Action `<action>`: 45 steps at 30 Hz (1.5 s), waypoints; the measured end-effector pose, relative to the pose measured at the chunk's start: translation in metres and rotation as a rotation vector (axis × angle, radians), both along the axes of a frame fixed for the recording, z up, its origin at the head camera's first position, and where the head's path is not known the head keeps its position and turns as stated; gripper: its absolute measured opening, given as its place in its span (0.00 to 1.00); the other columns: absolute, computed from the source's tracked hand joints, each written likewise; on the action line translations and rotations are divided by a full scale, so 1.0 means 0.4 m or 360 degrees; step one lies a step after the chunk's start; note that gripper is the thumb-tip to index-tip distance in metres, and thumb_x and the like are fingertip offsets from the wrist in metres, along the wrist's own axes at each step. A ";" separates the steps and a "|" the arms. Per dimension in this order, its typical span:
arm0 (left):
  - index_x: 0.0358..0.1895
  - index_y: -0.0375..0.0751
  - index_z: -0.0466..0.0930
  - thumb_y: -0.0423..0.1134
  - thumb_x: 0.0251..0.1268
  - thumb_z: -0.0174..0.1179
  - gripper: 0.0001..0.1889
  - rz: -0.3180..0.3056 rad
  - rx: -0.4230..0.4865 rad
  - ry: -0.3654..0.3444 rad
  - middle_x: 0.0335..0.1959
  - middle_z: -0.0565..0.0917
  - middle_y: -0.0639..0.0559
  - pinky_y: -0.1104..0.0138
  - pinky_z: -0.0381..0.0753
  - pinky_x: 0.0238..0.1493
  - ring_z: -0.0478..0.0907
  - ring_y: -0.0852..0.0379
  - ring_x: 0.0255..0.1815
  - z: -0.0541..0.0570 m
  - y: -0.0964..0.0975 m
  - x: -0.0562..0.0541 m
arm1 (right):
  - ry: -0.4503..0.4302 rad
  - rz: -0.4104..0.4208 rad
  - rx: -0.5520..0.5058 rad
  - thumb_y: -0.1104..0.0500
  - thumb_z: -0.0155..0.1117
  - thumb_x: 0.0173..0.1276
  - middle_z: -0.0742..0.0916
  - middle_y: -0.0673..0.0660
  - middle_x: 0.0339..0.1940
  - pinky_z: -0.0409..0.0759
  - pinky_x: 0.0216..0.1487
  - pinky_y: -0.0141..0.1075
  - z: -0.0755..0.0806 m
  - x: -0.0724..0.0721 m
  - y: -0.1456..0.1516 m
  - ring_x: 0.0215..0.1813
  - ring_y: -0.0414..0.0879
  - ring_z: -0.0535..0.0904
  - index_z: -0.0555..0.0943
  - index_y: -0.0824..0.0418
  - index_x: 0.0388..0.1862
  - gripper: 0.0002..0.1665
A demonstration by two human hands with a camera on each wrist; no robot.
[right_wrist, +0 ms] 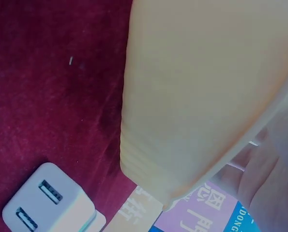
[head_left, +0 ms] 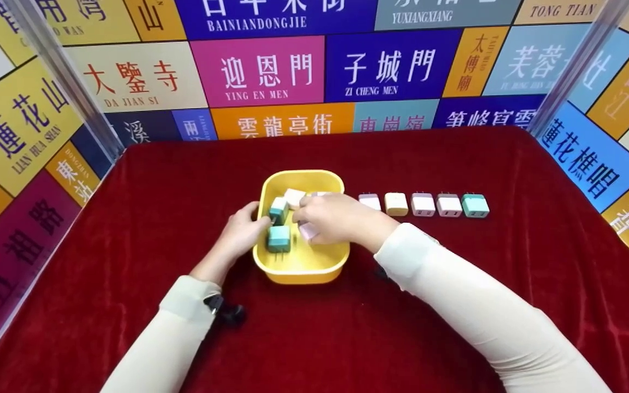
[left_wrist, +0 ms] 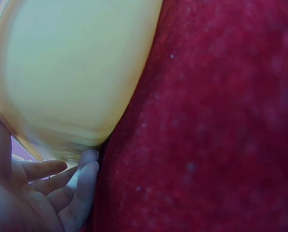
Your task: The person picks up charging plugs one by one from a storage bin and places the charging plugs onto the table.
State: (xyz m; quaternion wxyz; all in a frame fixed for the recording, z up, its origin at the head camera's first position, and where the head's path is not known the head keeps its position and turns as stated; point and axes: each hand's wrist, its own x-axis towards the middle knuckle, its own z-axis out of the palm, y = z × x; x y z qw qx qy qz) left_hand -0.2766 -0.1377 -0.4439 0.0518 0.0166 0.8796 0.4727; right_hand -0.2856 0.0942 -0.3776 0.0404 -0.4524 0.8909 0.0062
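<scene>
A yellow plastic bin stands on the red cloth with several plug chargers inside. Among them are a teal charger, a white-and-teal one and a white one. My left hand grips the bin's left side, thumb over the rim; in the left wrist view its fingers lie against the outer wall. Inside the bin, my right hand pinches a pale lilac charger. That hand hides part of the bin's contents and its right rim.
Right of the bin runs a row of several chargers, from a lilac-and-white one through a cream one to a teal one. Red velvet cloth covers the table. Colourful sign panels form the back and side walls.
</scene>
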 end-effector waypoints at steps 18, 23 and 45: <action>0.74 0.38 0.74 0.41 0.69 0.54 0.30 0.0005 0.0014 0.0006 0.65 0.82 0.38 0.55 0.79 0.64 0.79 0.47 0.62 0.000 -0.002 -0.001 | -0.0002 -0.0042 -0.0167 0.54 0.78 0.67 0.85 0.57 0.55 0.85 0.59 0.47 0.057 0.035 0.050 0.50 0.51 0.82 0.88 0.57 0.63 0.25; 0.75 0.39 0.73 0.41 0.69 0.54 0.31 0.0007 0.0020 -0.0010 0.66 0.82 0.39 0.55 0.78 0.65 0.79 0.47 0.62 -0.001 -0.003 -0.002 | 0.0000 -0.0061 -0.0169 0.53 0.77 0.67 0.85 0.58 0.57 0.84 0.60 0.48 0.068 0.047 0.068 0.51 0.52 0.82 0.88 0.57 0.62 0.25; 0.73 0.40 0.76 0.42 0.67 0.54 0.30 0.0010 -0.0006 0.0003 0.64 0.83 0.40 0.55 0.78 0.64 0.79 0.47 0.60 -0.001 0.000 -0.002 | 0.0091 -0.0151 -0.0399 0.54 0.80 0.63 0.86 0.56 0.51 0.85 0.51 0.45 0.091 0.071 0.196 0.46 0.51 0.82 0.90 0.54 0.60 0.25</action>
